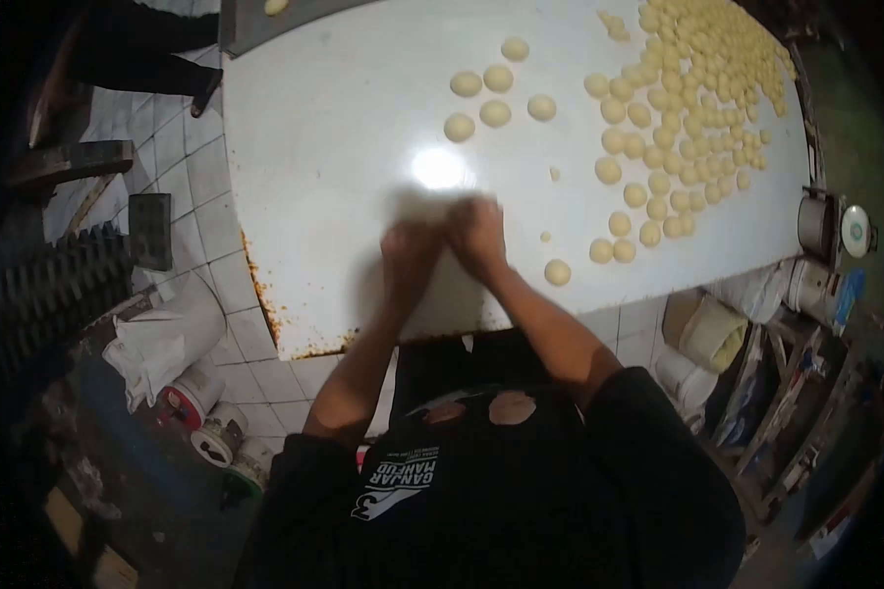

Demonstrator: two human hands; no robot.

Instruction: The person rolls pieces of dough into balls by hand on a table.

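Left hand (412, 245) and right hand (475, 231) kinda curled, can't tell if they're gripping anything; closest dough ball (557, 272) sits right of the right fingers, nearer the wrist.

Likely a bakery workroom: many dough balls (692, 123) cover the upper right of a broad white desk (334, 128).

The desk (334, 128) looks smooth and glossy — pale-topped, rough and rusty along one edge — above matt floor tiles (201, 167).
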